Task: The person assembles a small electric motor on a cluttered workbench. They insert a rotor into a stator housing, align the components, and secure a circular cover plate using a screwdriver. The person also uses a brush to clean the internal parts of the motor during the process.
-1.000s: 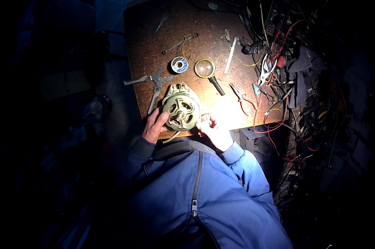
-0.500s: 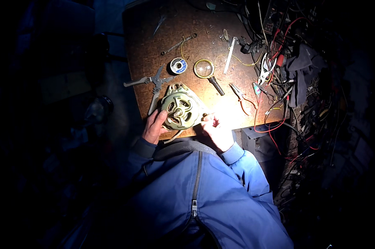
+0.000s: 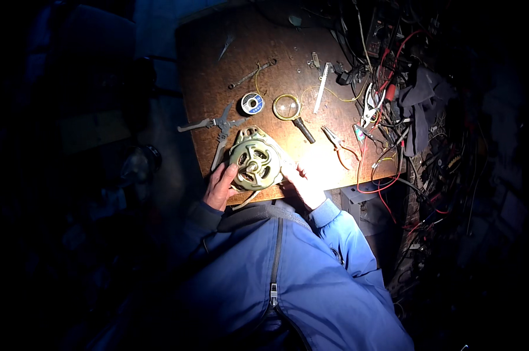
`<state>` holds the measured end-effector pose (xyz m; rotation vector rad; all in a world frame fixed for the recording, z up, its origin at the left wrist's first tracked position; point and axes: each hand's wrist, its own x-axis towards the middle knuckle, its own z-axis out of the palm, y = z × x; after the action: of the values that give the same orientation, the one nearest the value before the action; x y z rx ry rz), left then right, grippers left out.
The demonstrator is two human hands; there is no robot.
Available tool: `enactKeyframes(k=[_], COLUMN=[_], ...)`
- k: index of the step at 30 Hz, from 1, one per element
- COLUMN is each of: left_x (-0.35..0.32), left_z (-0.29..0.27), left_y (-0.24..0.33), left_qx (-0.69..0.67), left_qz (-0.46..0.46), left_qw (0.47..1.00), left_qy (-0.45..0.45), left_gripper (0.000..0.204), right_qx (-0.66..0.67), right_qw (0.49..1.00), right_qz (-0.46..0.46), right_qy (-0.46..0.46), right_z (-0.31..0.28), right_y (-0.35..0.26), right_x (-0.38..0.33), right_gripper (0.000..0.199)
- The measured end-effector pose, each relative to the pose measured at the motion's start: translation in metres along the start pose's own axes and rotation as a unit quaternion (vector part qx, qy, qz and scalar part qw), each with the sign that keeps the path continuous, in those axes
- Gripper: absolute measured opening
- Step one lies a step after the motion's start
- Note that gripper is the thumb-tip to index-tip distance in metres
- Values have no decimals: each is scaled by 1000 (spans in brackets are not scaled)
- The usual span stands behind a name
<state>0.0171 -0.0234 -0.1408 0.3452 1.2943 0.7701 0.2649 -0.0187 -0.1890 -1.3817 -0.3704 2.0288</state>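
Observation:
A pale-green metal electric motor (image 3: pixel 256 167), round with curved vent slots and a shaft stub at its middle, sits at the near edge of the wooden table. My left hand (image 3: pixel 220 186) grips its left side, thumb on the front face and the other fingers partly hidden. At the motor's right rim is my right hand (image 3: pixel 302 184), brightly lit, with fingers curled in against the housing; their tips are partly hidden. A cable (image 3: pixel 247 200) comes out under the motor. Multi-armed grey pliers-like tools (image 3: pixel 222 124) lie just beyond it on the left.
On the table (image 3: pixel 200 70) lie a solder spool (image 3: pixel 252 104), a magnifying glass (image 3: pixel 287 107), red-handled pliers (image 3: pixel 340 146), a wrench (image 3: pixel 252 74) and a white strip (image 3: pixel 321 88). Tangled wires, a large clamp (image 3: pixel 372 106) and a dark cloth (image 3: pixel 419 105) crowd the right side.
My right hand has shifted from beside the motor's right rim to press closer against it. My left hand keeps its hold. The whole view has shifted slightly.

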Motion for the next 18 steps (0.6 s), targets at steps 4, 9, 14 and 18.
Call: enactKeyframes(k=[4, 9, 14, 18], left_x=[-3, 10, 15, 26], left_z=[3, -11, -8, -10], left_y=[4, -15, -19, 10], left_qx=[23, 121, 98, 107], left_qz=[-4, 109, 122, 92], left_qw=[999, 984, 981, 987], left_qy=[31, 66, 112, 72], left_gripper=[62, 73, 68, 60], right_qx=[-31, -96, -305, -490], right_qw=[997, 993, 948, 868], right_qz=[-58, -34, -23, 0], right_qy=[-29, -66, -86, -78], right_z=[-15, -15, -2, 10], right_y=[11, -10, -50, -82], right_x=[16, 23, 16, 10], right_gripper=[44, 67, 86, 94])
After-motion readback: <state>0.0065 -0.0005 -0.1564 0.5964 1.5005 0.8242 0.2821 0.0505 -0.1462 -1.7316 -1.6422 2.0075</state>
